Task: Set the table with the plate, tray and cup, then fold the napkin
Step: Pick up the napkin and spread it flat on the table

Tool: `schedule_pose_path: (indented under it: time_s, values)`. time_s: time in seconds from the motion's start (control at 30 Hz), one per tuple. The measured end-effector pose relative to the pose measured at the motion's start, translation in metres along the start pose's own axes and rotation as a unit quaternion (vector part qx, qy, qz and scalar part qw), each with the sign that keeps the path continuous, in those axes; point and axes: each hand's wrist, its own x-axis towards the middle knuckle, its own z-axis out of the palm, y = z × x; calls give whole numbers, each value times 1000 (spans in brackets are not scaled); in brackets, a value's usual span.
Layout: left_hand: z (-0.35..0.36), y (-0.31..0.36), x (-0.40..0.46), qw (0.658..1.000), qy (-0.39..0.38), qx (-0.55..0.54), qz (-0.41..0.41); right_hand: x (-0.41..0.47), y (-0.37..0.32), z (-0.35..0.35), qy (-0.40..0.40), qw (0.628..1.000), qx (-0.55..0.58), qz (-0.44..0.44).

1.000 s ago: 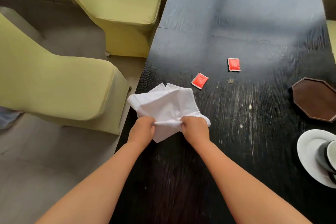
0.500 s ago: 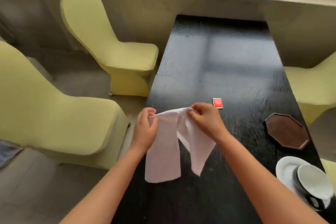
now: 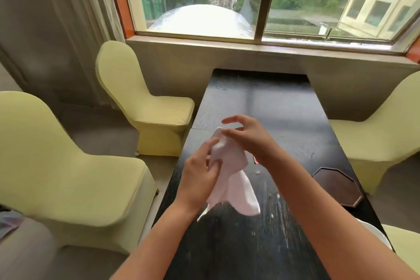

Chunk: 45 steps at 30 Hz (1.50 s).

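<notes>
A white cloth napkin (image 3: 229, 177) hangs bunched in the air above the black table (image 3: 261, 102). My left hand (image 3: 200, 170) grips it from the left, fingers curled into the cloth. My right hand (image 3: 247, 136) pinches the napkin's top end between thumb and fingers, with the index finger raised free. The dark brown octagonal tray (image 3: 336, 185) lies on the table at the right. A sliver of the white plate (image 3: 377, 234) shows at the right edge behind my right forearm. The cup is hidden.
Pale green covered chairs stand left (image 3: 145, 102), near left (image 3: 56, 166) and right (image 3: 375, 134) of the table. A red packet (image 3: 255, 159) peeks out behind my right wrist. A window sill (image 3: 261, 45) runs behind the table's far end.
Both hands lifted the napkin off the table, then came closer together so the cloth bunched. The view tilted up to show the window. The plate and cup slid out of sight.
</notes>
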Motion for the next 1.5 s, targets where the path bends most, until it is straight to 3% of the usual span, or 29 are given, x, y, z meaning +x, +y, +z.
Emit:
schedule_pose_path:
  time_s: [0.13, 0.27, 0.4, 0.47, 0.57, 0.7, 0.8, 0.9, 1.03, 1.17, 1.33, 1.5]
  values:
    - [-10, 4, 12, 990, 39, -109, -74, -27, 11, -6, -69, 986, 152, 8]
    - [-7, 7, 17, 943, 48, -255, -208, -55, 32, -2, -59, 964, 255, -50]
    - [1, 18, 9, 929, -23, -275, -248, -70, 39, 2, 62, 983, 143, -96]
    - [5, 24, 6, 936, -83, -242, -241, -69, 36, 1, 126, 982, 102, -97]
    - [6, 34, 6, 967, -145, -117, -171, -69, 28, -10, 133, 985, 46, -95]
    - [-1, 58, -3, 993, -119, -2, 17, -75, 13, -21, 96, 983, -72, -137]
    - [-5, 67, -4, 990, -116, 6, 78, -76, 3, -26, 97, 971, -123, -180]
    - [-10, 71, -2, 978, -67, 127, 152, -77, -2, -36, 120, 953, -180, -210]
    - [-8, 73, -5, 969, -54, 195, 142, -78, -7, -47, 134, 941, -203, -234]
    - [-16, 73, 1, 977, -56, 163, 122, -81, -1, -58, 85, 943, -232, -224]
    - [-42, 66, 22, 966, -160, 170, 107, -87, 35, -79, -34, 968, -211, -135]
    - [-67, 43, 37, 945, -257, 196, 54, -96, 64, -96, -79, 960, -258, -72]
